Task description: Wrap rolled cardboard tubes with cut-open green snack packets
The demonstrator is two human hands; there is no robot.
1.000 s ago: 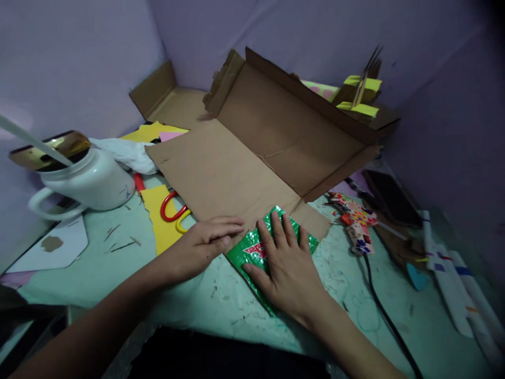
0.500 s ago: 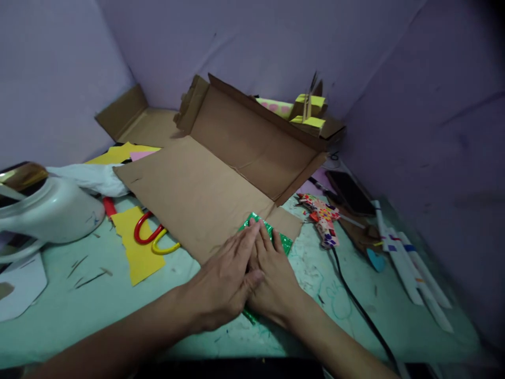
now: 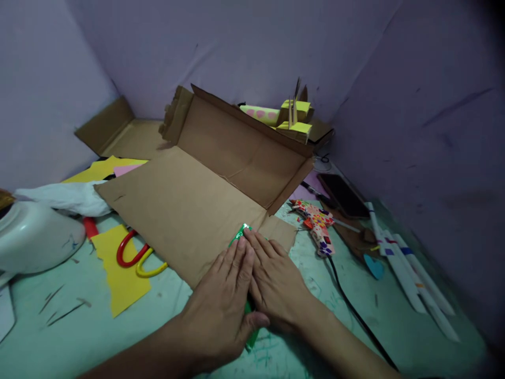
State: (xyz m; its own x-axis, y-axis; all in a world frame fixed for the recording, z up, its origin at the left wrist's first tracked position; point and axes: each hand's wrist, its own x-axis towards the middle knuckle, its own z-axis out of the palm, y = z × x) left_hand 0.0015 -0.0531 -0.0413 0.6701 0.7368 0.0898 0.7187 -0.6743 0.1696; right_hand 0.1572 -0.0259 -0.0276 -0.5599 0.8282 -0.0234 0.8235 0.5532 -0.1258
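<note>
Under both palms lies a shiny green piece (image 3: 251, 339), its surface mostly hidden; only a top edge and a lower strip show. My left hand (image 3: 226, 295) rests flat on its left side, fingers stretched out and thumb reaching right. Flat on the right part is my right hand (image 3: 276, 279), its fingers pointing up and left. The two hands touch along their inner edges. Beyond the fingertips spreads a large opened cardboard box (image 3: 173, 205), with one panel flat and another raised behind it.
Scissors (image 3: 126, 250) with red and yellow handles lie left, beside torn yellow paper (image 3: 120, 289). A white rounded container (image 3: 39, 237) stands far left. A flower-patterned glue gun (image 3: 317, 223) with a black cord, a phone (image 3: 343, 195) and white markers (image 3: 406, 273) lie right.
The hands have shifted from being overlapped to lying side by side on the green piece, covering more of its top edge. The view has turned slightly to the right.
</note>
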